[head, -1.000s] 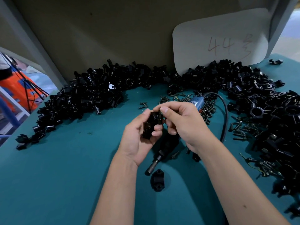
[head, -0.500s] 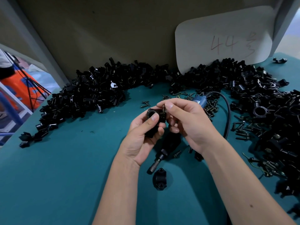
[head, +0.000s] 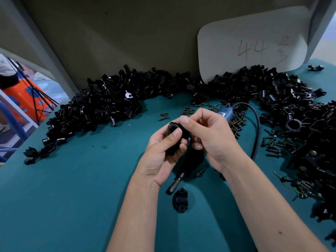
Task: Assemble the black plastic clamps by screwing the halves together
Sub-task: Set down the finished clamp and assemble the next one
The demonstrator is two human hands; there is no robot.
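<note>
My left hand grips a black plastic clamp above the middle of the teal table, thumb laid across its front. My right hand pinches the clamp's top right edge with thumb and forefinger; whether a screw sits between those fingertips is hidden. A single clamp half lies flat on the table below my hands. An electric screwdriver lies under my hands, its bit end pointing down-left, its blue rear part and black cable showing beyond my right hand.
Heaps of black clamp parts lie along the back wall at left and at right. Loose screws are scattered behind my hands and at right. A white card marked 44 leans on the wall.
Both hands rose slightly with the clamp. My left thumb slid up over its front, and my right fingertips closed in on the clamp's top edge.
</note>
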